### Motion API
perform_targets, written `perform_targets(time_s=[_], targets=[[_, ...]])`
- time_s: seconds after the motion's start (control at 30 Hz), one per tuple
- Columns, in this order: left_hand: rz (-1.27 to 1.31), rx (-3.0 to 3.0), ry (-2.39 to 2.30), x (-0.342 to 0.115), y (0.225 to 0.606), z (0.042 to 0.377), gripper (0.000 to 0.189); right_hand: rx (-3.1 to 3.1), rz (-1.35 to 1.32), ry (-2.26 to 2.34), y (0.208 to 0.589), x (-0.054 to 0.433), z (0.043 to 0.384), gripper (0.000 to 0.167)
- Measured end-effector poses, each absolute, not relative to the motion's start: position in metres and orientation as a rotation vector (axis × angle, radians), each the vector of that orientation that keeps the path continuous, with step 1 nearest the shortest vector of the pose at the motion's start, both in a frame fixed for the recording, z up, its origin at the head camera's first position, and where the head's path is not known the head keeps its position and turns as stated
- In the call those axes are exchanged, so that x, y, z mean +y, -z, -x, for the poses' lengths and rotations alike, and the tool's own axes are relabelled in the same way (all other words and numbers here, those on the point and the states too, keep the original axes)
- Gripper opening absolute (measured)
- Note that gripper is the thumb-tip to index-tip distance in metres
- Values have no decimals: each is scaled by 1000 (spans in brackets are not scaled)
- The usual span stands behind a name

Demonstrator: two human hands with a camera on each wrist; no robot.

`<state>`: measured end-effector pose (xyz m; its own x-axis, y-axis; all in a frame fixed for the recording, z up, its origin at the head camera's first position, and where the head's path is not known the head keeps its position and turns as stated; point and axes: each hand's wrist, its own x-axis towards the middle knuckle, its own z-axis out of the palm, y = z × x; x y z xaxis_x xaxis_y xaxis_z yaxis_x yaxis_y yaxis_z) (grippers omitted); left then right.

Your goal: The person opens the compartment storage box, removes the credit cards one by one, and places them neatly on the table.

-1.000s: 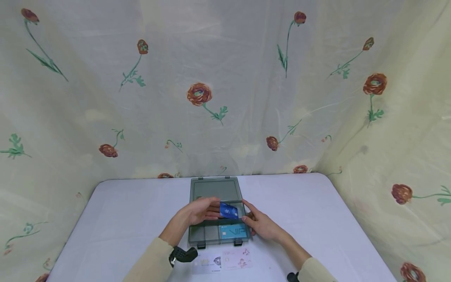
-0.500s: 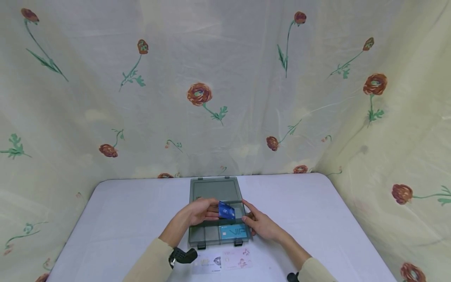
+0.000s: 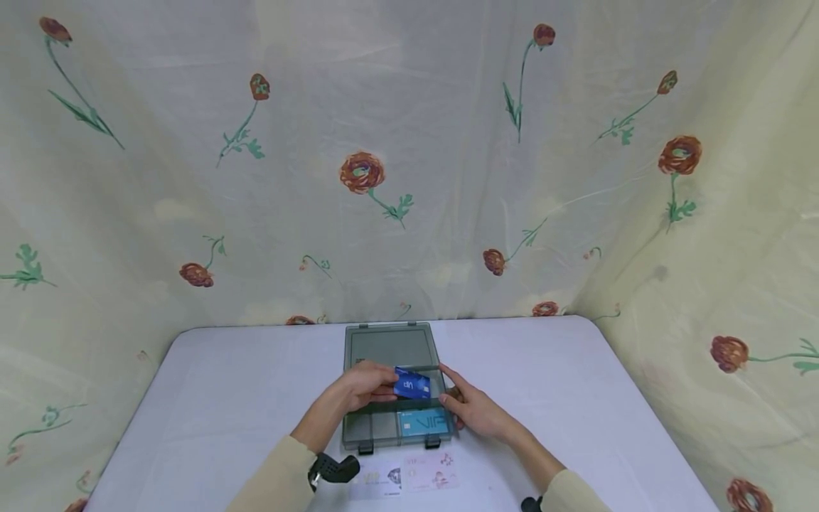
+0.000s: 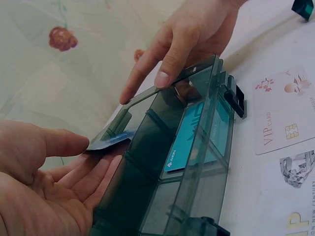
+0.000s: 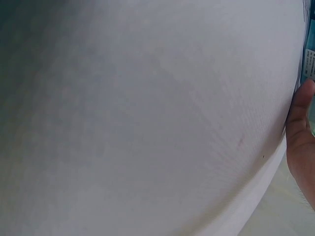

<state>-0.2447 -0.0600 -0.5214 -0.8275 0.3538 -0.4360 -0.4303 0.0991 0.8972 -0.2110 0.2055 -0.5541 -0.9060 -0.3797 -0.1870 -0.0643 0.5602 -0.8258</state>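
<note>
A dark blue card (image 3: 412, 385) with light lettering is pinched between the thumb and fingers of my left hand (image 3: 363, 386). The left wrist view shows this card (image 4: 110, 142) nearly edge-on, thumb above and fingers beneath, over the back compartments. Below it lies an opened, see-through grey-green divided box (image 4: 135, 194), its lid (image 3: 392, 346) folded back. My right hand (image 3: 478, 409) grips the box's right wall, with the thumb on the rim and some fingers hidden outside. A light blue VIP card (image 3: 422, 422) lies in the front right compartment.
A pink VIP card (image 3: 431, 471) and a white card with a diamond picture (image 3: 376, 482) lie side by side before the box. Two dark latches (image 3: 433, 442) jut from its front edge. A flowered curtain (image 3: 448, 178) hangs behind the white table (image 3: 256, 398).
The blue card has shifted slightly left and turned a little flatter. My left hand has rolled over, bringing its thumb onto the card. My right hand stays at the box wall.
</note>
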Motion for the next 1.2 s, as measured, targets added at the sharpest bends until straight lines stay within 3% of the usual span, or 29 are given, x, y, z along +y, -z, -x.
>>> perform_targets(time_s=[0.77,1.2], targets=[[-9,1637,-1912,-74,525,240,47,2429,363,1285,554,209,209,67],[-40,1462,-1976,-82,512,196,59,2418,379,1295,553,207,210,64]])
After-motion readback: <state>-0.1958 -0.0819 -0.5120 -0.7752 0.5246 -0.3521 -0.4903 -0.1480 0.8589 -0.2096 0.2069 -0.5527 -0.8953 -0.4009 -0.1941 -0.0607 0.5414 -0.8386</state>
